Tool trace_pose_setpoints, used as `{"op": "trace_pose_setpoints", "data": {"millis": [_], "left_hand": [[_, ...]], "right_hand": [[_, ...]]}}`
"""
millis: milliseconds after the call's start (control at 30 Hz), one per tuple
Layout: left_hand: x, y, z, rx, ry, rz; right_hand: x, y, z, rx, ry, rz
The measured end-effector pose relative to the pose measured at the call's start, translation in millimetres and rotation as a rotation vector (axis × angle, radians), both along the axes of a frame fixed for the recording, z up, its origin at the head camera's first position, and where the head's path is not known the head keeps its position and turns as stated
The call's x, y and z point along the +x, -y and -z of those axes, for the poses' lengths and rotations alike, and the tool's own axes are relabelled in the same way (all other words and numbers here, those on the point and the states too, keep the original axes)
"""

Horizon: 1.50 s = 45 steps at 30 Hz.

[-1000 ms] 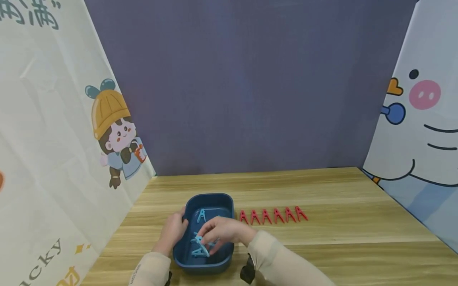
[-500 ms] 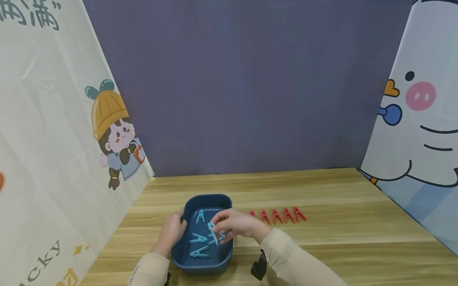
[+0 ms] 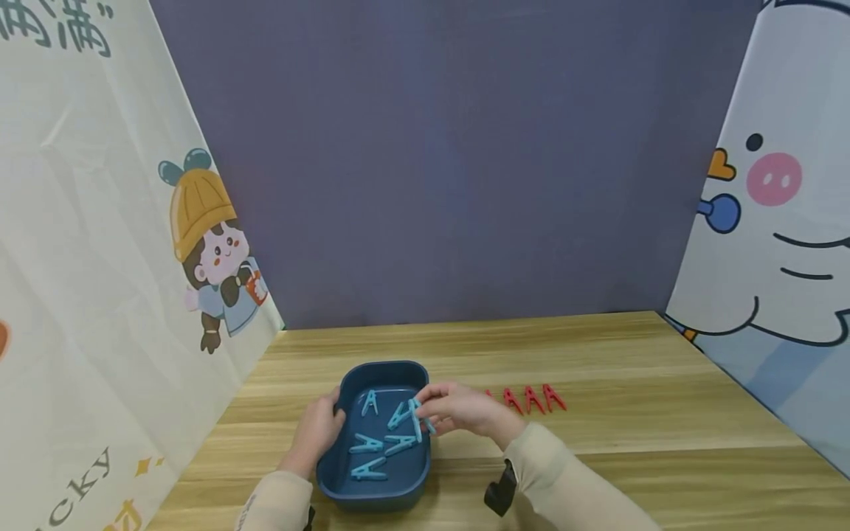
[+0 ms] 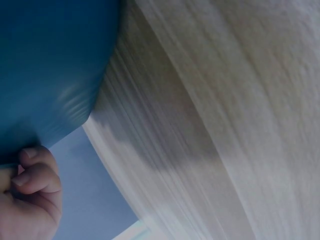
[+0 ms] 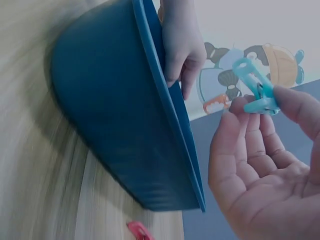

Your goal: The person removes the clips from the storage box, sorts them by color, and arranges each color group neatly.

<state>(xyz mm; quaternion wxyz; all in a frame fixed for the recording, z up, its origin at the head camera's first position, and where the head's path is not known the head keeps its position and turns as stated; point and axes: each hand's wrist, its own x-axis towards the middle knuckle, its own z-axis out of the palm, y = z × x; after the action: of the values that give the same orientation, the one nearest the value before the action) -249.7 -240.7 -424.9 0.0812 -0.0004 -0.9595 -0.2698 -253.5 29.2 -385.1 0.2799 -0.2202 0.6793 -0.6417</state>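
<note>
While left hand (image 3: 316,430) grips bin (image 3: 375,500) at 10 o'clock rim | right hand (image 3: 458,409) pinches blue clip (image 3: 416,420) near 3 o'clock rim, head view | risk: slack pinch could drop clip onto table (image 3: 617,428); low hand could snag rim

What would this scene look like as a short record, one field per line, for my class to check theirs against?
Container: dark-blue plastic bin
Surface: wood-grain tabletop
Left hand: grips the bin's left rim
Right hand: pinches a light-blue clothespin, at the bin's right rim in the head view
Inside bin: five light-blue clothespins, lying apart at various angles
Beside bin: row of red clothespins to its right, four at least partly visible; right hand hides part of the leftmost visible one
</note>
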Motion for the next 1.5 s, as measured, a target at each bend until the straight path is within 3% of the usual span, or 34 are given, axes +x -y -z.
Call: {"op": "trace_pose_setpoints", "data": {"millis": [400, 867, 1100, 1500], "left_hand": [[0.1, 0.4, -0.6, -0.007, 0.002, -0.007], [-1.4, -0.4, -0.8, 0.000, 0.019, -0.023], [-1.6, -0.8, -0.8, 0.009, 0.037, -0.024], [-1.1, -2.9, -0.3, 0.008, 0.031, -0.024]], "right_hand": [[-7.8, -25.2, 1.3, 0.000, -0.022, 0.014], [-11.3, -45.1, 17.2, 0.067, -0.071, 0.088], [-9.5, -44.7, 28.1, 0.104, -0.082, 0.159], [-8.0, -37.6, 47.7, 0.203, -0.144, 0.179]]}}
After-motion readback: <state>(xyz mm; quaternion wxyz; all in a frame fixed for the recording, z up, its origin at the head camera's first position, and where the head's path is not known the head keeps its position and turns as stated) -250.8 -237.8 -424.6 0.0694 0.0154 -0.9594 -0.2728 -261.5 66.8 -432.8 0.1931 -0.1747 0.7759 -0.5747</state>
